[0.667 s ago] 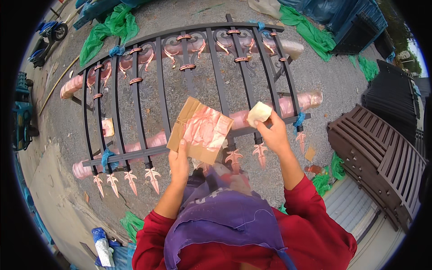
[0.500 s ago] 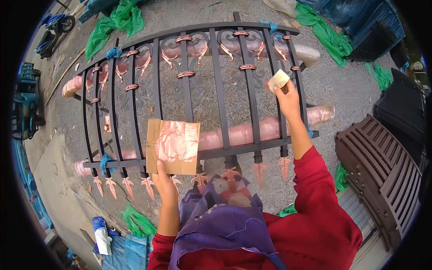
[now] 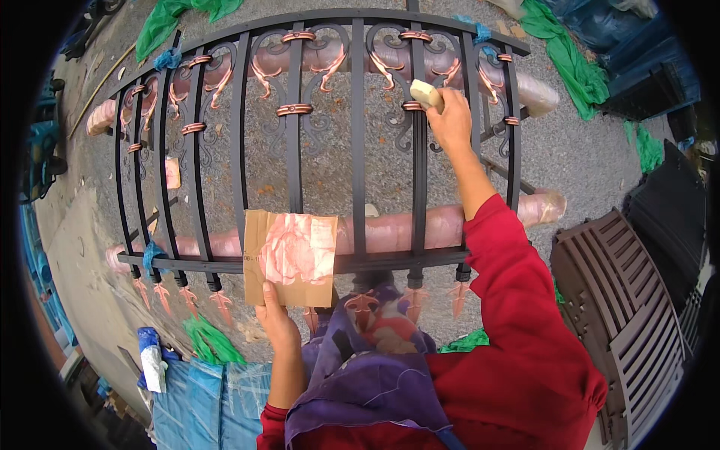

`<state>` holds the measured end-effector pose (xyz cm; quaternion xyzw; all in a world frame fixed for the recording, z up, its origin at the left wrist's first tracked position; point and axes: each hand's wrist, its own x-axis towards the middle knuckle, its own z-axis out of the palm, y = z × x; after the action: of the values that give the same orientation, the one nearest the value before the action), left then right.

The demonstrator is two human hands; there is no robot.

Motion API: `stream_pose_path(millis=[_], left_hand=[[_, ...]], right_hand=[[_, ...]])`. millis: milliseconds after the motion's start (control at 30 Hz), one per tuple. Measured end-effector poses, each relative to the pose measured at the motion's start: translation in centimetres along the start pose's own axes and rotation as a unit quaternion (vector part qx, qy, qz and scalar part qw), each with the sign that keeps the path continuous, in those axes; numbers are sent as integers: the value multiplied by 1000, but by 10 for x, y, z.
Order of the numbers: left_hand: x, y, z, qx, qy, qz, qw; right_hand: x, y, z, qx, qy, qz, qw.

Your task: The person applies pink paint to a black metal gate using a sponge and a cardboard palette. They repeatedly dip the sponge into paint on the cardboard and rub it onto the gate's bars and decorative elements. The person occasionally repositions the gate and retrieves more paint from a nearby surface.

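Observation:
My left hand (image 3: pixel 279 326) grips the lower edge of a cardboard piece (image 3: pixel 252 289), whose face carries a wrinkled patch of shiny copper-pink paint (image 3: pixel 294 251). In my right hand (image 3: pixel 452 124) is a pale yellow sponge (image 3: pixel 425 92), pinched between thumb and fingers. The sponge is at a bar of a black metal fence panel (image 3: pixel 359 165), right by a copper-coloured collar (image 3: pixel 414 106); whether it touches is hard to tell. Other collars, scroll tips and the spear points (image 3: pixel 221 304) along the near rail are copper-coloured too.
Plastic-wrapped pink supports (image 3: pixel 439 227) lie under the panel. Dark brown slatted panels (image 3: pixel 619 289) are stacked at the right. Green plastic sheeting (image 3: pixel 566 60) lies at the far right, and a blue-wrapped bundle (image 3: pixel 199 401) at the near left. Blue ties (image 3: pixel 154 256) hang on the panel.
My right hand has moved left with the sponge, from beside a right-hand bar to the collar. The sponge has turned in my fingers. The cardboard stays in my left hand as the view shifts.

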<state>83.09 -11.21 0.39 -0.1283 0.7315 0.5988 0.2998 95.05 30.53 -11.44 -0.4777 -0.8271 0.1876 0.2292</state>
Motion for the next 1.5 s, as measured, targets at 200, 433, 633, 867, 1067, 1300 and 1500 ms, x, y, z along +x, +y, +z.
stream_pose_path(millis=[200, 433, 633, 867, 1067, 1300, 1500], left_hand=[[2, -2, 1, -12, -22, 12, 1000], [-4, 6, 8, 13, -1, 26, 1000], [-3, 7, 8, 18, -26, 15, 999], [-3, 7, 10, 19, -23, 30, 999], [-6, 14, 16, 25, -21, 25, 999], [-3, 11, 20, 26, -28, 24, 999], [0, 14, 22, 19, -27, 24, 999]], right_hand=[[1, 2, -13, 92, -4, 59, 994], [1, 17, -16, 103, 18, 118, 988], [-8, 33, -3, 74, 12, 22, 997], [-7, 26, -9, 99, -3, 105, 989], [-1, 34, -15, 97, 31, 152, 983], [-5, 41, -7, 102, 10, 57, 993], [15, 68, -52, 275, 151, 164, 935]])
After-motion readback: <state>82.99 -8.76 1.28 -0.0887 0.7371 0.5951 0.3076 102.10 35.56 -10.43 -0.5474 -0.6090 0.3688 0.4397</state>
